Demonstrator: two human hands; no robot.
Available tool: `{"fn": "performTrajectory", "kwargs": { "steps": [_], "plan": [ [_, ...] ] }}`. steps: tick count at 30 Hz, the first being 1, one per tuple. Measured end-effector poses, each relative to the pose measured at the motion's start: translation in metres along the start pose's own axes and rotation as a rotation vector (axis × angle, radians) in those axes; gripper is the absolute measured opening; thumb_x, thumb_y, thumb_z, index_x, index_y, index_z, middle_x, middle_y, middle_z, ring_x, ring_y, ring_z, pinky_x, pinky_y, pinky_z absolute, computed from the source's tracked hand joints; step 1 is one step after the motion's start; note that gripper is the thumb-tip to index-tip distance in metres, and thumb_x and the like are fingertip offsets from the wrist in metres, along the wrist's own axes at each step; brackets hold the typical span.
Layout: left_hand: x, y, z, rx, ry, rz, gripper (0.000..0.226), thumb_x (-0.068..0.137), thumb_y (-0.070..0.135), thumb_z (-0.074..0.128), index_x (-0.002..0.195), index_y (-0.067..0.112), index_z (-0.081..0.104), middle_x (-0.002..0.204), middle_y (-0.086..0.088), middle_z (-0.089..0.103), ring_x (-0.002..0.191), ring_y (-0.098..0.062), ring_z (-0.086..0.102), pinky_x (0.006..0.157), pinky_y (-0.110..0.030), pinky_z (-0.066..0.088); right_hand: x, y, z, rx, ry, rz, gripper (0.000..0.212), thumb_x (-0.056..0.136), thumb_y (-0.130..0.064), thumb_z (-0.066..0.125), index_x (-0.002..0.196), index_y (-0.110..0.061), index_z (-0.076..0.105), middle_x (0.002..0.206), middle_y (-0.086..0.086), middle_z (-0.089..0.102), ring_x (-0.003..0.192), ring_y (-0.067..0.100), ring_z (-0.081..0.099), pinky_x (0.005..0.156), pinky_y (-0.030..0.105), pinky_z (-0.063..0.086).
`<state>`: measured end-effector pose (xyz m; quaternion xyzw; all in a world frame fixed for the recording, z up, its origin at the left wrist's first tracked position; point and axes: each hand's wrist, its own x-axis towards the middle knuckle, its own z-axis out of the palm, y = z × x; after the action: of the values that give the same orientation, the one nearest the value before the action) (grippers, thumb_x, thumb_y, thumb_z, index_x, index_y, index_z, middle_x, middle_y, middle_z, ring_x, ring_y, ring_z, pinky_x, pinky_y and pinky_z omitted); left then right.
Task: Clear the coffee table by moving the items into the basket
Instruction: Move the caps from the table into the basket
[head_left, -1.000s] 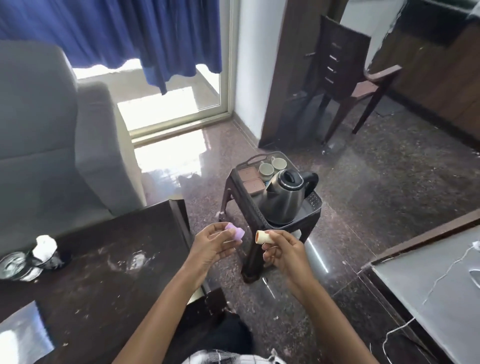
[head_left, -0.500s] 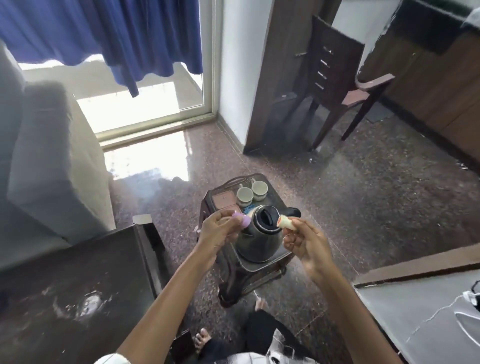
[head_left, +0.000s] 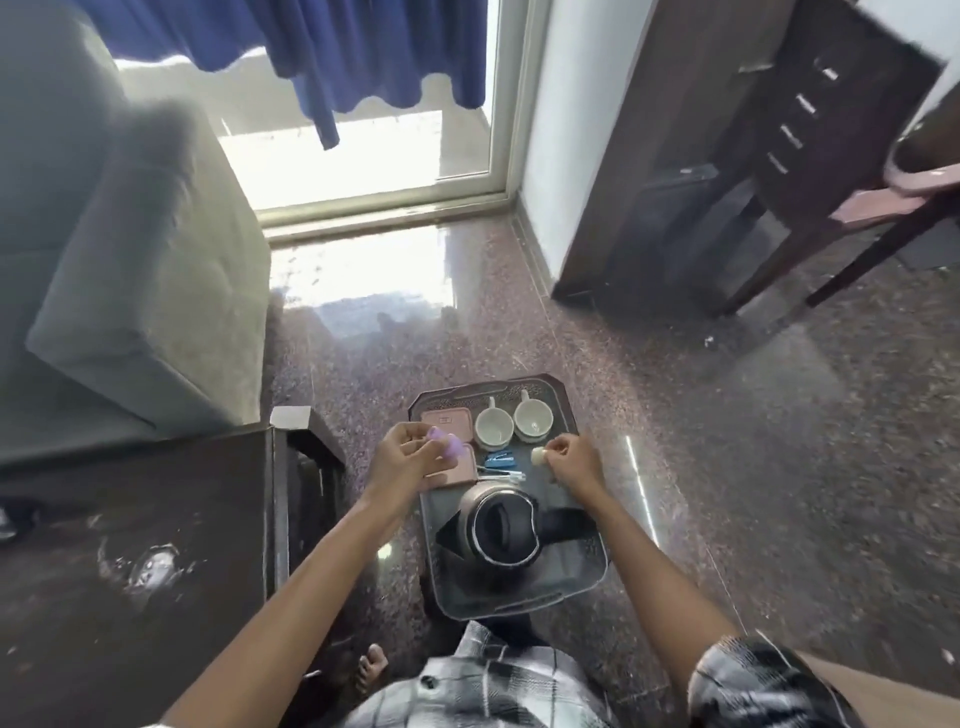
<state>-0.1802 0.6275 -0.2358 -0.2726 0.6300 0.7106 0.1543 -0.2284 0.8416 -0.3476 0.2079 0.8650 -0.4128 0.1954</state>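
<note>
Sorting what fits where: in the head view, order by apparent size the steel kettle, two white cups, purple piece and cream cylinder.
1. Round black-lidded steel kettle.
2. Two white ceramic cups: alike, unranked.
3. Small purple piece, left hand, and small cream cylinder, right hand: fingers partly hide both, unsure.

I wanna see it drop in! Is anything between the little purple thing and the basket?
Nothing visible blocks it. The left hand holds the purple thing right over the basket, above a pink box already inside.
</note>
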Motion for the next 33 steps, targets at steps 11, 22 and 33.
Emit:
{"fn": "performTrajectory", "kwargs": {
  "steps": [11, 22, 33],
  "plan": [
    [-0.003, -0.011, 0.019, 0.048, 0.126, -0.003, 0.014, 0.086, 0.013, 0.064, 0.099, 0.015, 0.059, 0.09, -0.004, 0.065, 0.066, -0.004, 0.059, 0.051, -0.015, 0.046, 0.067, 0.025, 0.049, -0.363, -0.153, 0.135, 0.033, 0.082, -0.019, 0.056, 0.113, -0.007, 0.06, 0.121, 0.017, 0.063, 0.11, 0.034, 0.06, 0.084, 0.036, 0.049],
    [-0.003, -0.03, 0.021, 0.157, 0.17, -0.063, 0.017, 0.082, 0.013, 0.069, 0.096, 0.019, 0.062, 0.09, 0.001, 0.066, 0.078, -0.013, 0.06, 0.048, -0.011, 0.043, 0.049, 0.005, 0.02, -0.001, -0.185, 0.137, 0.008, 0.07, -0.007, 0.062, 0.078, -0.007, 0.063, 0.082, 0.013, 0.069, 0.061, 0.023, 0.065, 0.056, 0.029, 0.058],
    [0.017, -0.029, 0.048, 0.836, 0.122, 0.145, 0.019, 0.081, 0.031, 0.07, 0.097, 0.021, 0.068, 0.099, 0.003, 0.068, 0.08, -0.016, 0.065, 0.077, -0.032, 0.054, -0.052, -0.052, -0.008, 0.46, -0.47, -0.036, 0.005, 0.081, 0.001, 0.065, 0.083, -0.003, 0.061, 0.062, 0.007, 0.062, 0.04, 0.004, 0.057, 0.043, 0.015, 0.046]
  ]
}}
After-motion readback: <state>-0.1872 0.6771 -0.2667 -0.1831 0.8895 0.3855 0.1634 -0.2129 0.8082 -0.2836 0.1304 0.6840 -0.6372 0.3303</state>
